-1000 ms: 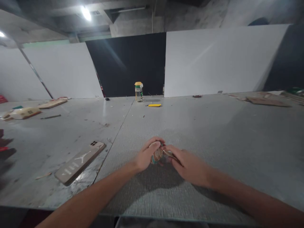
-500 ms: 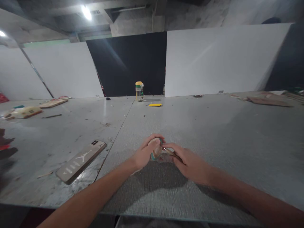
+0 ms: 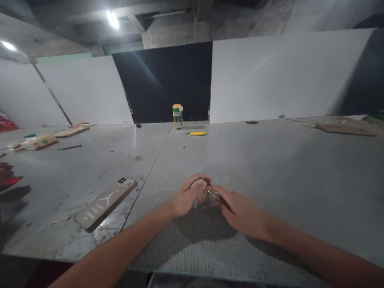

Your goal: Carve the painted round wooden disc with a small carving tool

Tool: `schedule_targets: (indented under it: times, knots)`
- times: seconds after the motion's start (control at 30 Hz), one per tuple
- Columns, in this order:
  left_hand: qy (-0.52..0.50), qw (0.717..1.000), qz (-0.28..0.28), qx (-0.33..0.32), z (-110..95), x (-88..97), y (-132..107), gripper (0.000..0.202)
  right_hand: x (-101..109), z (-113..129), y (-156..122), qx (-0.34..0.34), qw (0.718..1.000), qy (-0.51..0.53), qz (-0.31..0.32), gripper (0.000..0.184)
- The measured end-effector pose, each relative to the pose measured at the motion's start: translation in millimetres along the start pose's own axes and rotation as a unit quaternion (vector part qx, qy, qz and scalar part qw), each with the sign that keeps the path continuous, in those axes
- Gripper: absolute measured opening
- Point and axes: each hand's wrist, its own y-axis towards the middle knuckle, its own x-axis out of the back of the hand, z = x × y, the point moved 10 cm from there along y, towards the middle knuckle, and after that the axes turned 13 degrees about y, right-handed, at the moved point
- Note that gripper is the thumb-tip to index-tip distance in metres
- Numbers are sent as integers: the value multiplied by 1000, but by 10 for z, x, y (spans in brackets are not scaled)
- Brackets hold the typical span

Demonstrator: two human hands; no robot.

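My left hand is wrapped round a small rounded piece in pale, brown and teal; its exact kind is unclear. The thumb lies across its top and the fingers cover its far side. In my right hand is a slim hand tool with a brownish handle and a thin shiny metal tip. That tip points left and meets, or nearly meets, the right side of the piece. Both hands are close together, just above the grey table.
A phone in a printed case lies left of my forearm. Farther back are a yellow utility knife and a yellow-lidded bottle. Boards lie at the far right. Another person's hand shows at the left edge, near something red.
The whole view has shifted slightly, so things appear a little lower and to the right. The teal on the piece shows less, as if it has turned a little. Both hands keep their holds.
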Motion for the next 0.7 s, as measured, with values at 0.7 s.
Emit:
schedule_targets:
  times: [0.7]
  knots:
    - [12, 1000, -19, -8, -91, 103, -16, 37, 85, -10, -2, -17, 1000, -5, -23, 41]
